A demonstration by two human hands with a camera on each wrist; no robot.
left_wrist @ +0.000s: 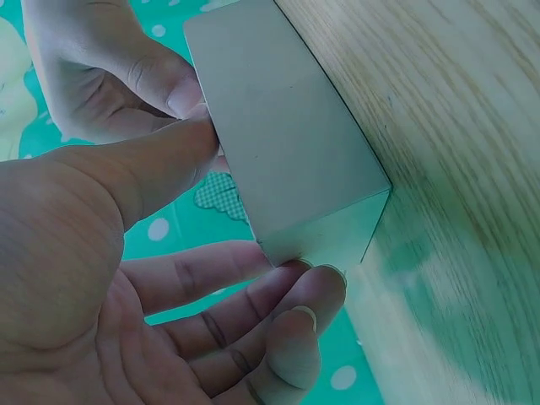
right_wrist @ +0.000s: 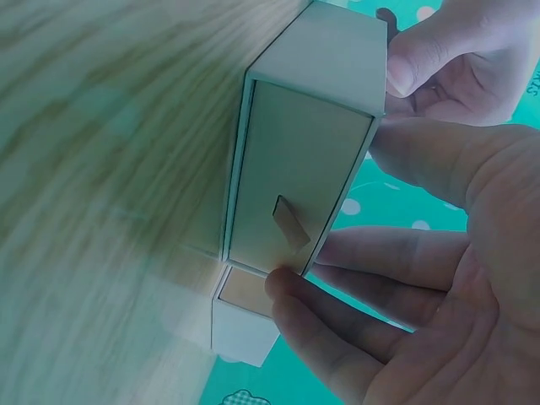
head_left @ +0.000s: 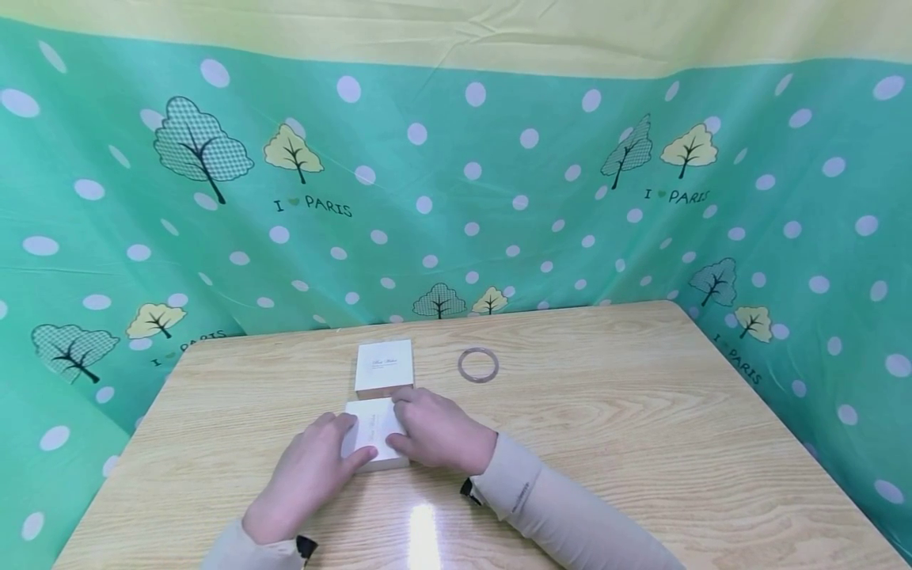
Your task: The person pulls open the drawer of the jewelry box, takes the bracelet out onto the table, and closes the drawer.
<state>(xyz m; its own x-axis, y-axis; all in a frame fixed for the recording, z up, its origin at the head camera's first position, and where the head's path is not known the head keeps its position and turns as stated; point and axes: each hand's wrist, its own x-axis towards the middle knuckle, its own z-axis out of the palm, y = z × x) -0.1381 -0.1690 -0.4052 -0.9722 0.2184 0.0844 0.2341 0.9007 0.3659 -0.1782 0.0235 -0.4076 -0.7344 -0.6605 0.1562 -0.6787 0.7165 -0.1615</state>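
A small white drawer box (head_left: 374, 423) with faint script on its lid lies flat on the wooden table, between both hands. My left hand (head_left: 308, 469) holds its left side, thumb along the near top edge and fingers at the far left corner. From the right, my right hand (head_left: 443, 431) grips it with the thumb on top and fingertips at the far right corner. The right wrist view shows the drawer front (right_wrist: 291, 160), pushed in flush, with a short ribbon tab (right_wrist: 291, 224) sticking out. Right behind stands a second white box (head_left: 385, 366) with script on top.
A pale purple bangle (head_left: 478, 365) lies on the table (head_left: 606, 412) to the right of the second box. A green dotted curtain (head_left: 470, 182) with printed trees hangs along the table's back and sides.
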